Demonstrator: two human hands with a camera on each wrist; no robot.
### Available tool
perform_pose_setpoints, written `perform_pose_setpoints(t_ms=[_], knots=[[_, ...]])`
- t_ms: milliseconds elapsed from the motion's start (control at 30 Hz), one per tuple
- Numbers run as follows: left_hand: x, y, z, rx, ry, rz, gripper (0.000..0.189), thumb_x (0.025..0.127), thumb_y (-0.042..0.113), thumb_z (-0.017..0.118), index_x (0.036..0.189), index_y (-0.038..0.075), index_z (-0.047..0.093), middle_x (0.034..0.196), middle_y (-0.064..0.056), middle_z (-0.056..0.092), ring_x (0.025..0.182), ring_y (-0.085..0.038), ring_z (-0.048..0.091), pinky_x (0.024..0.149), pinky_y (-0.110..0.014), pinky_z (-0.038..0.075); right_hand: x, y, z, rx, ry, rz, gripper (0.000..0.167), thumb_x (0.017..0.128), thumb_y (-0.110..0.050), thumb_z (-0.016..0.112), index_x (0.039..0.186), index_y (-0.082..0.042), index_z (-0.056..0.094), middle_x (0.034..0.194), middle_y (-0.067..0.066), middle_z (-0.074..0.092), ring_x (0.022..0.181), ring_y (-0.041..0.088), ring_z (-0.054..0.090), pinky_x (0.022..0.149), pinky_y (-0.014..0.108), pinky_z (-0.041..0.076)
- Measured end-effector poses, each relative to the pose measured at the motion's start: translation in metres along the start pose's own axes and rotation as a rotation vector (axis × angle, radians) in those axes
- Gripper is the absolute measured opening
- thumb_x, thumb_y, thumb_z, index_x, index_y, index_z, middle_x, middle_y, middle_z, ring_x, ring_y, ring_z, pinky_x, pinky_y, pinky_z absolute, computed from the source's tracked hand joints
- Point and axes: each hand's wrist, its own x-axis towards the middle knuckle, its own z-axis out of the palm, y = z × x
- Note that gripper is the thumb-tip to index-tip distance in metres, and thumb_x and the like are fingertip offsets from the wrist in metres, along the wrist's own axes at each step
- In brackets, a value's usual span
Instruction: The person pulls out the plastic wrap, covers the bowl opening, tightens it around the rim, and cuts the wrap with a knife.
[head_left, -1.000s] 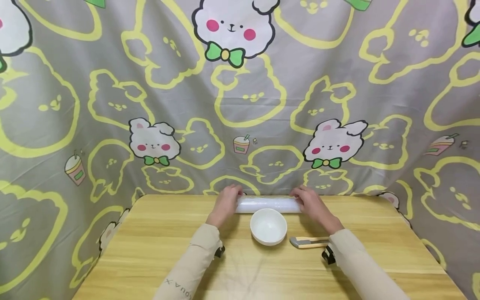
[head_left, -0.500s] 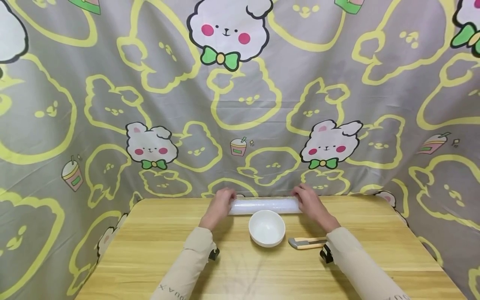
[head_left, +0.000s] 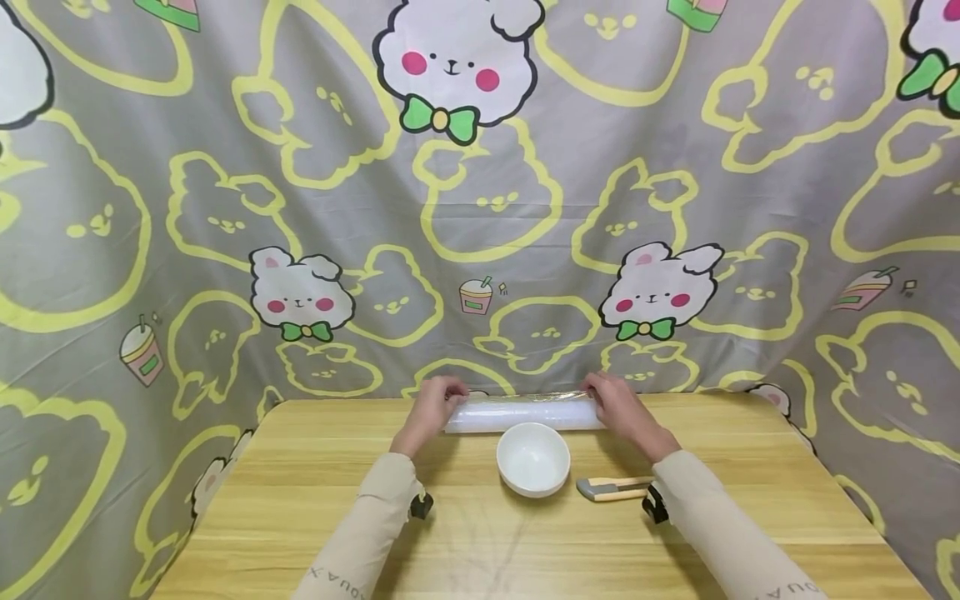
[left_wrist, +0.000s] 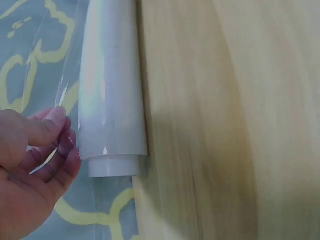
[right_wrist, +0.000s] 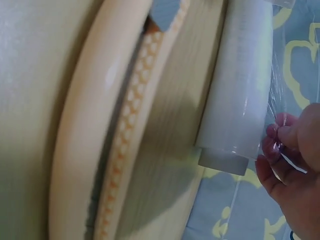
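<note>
observed film roll (head_left: 525, 415) along counter's (head_left: 300, 475) far edge, just behind bowl (head_left: 533, 460). pinching loose film (left_wrist: 61, 92) with left grip (head_left: 427, 414) and right grip (head_left: 628, 417), near opposite roll ends. if pulled unevenly, liable to crumple, cling or tear. if drawn hard past that far edge, could carry film roll off counter; if hauled nearward instead, could shove film roll into bowl.

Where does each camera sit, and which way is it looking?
Head: worn on the head, facing forward and down to table, bowl, patterned cloth; sleeves, left hand, right hand show.
Left wrist: on that wrist, facing the left hand pinching clear film beside the roll.
Right wrist: on that wrist, facing the right hand, clear film, roll, cutter.
Both wrist views share the roll, showing opposite ends.
</note>
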Motion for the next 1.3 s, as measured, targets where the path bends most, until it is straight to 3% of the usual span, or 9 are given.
perform_pose_setpoints(t_ms=[133,333,467,667,933,1167,1300], knots=[[0.001,0.000,-0.004,-0.036,-0.008,-0.037,0.006,0.091,-0.005,0.073,0.092,-0.001,0.078,0.088,-0.009,0.076,0.082,-0.022,0.071,0.074,-0.033,0.061,0.002,0.001,-0.002,0.026,-0.016,-0.016,0.015,0.086,0.012,0.068,0.097,0.004,0.075,0.089,0.013,0.068,0.084,0.031,0.066,0.075,0.045,0.061],[0.003,0.002,-0.006,-0.018,-0.018,-0.085,0.008,0.090,-0.004,0.074,0.094,0.000,0.080,0.091,-0.008,0.077,0.084,-0.021,0.072,0.075,-0.032,0.062,0.004,0.002,-0.005,0.033,-0.026,-0.011,0.022,0.087,0.017,0.063,0.095,0.003,0.077,0.089,0.012,0.071,0.086,0.031,0.069,0.076,0.043,0.062],[0.005,0.002,-0.007,-0.021,0.011,-0.078,0.009,0.089,-0.006,0.074,0.090,0.001,0.080,0.090,-0.011,0.076,0.082,-0.021,0.071,0.074,-0.033,0.062,0.005,0.002,-0.007,0.049,0.002,-0.003,0.024,0.086,0.019,0.062,0.092,0.002,0.078,0.088,0.013,0.073,0.085,0.032,0.071,0.076,0.043,0.063],[0.005,0.002,-0.011,-0.079,0.055,-0.129,0.008,0.088,-0.006,0.075,0.088,0.001,0.080,0.086,-0.010,0.075,0.078,-0.024,0.072,0.068,-0.029,0.061,0.008,-0.001,-0.012,0.086,-0.016,0.035,0.029,0.083,0.022,0.061,0.096,0.003,0.078,0.092,0.015,0.074,0.088,0.035,0.070,0.078,0.044,0.063],[0.009,0.008,-0.020,-0.083,0.122,-0.080,0.008,0.088,-0.007,0.075,0.087,0.000,0.079,0.088,-0.014,0.075,0.075,-0.022,0.072,0.067,-0.028,0.061,0.013,-0.005,-0.027,0.090,-0.011,0.056,0.030,0.084,0.023,0.060,0.100,0.005,0.077,0.097,0.017,0.074,0.092,0.036,0.069,0.080,0.047,0.062],[0.015,0.018,-0.032,-0.060,0.168,-0.042,0.006,0.086,-0.005,0.077,0.086,0.000,0.080,0.085,-0.008,0.072,0.075,-0.020,0.070,0.068,-0.025,0.061,0.020,-0.005,-0.041,0.066,0.041,0.020,0.028,0.083,0.022,0.062,0.097,0.004,0.078,0.089,0.015,0.072,0.080,0.030,0.067,0.067,0.041,0.059],[0.018,0.023,-0.039,-0.055,0.184,-0.021,0.007,0.086,-0.006,0.077,0.085,0.000,0.079,0.083,-0.008,0.071,0.073,-0.020,0.070,0.067,-0.023,0.061,0.027,-0.006,-0.047,0.069,0.082,-0.034,0.035,0.077,0.025,0.058,0.095,0.003,0.079,0.080,0.012,0.069,0.068,0.021,0.058,0.058,0.032,0.050]])
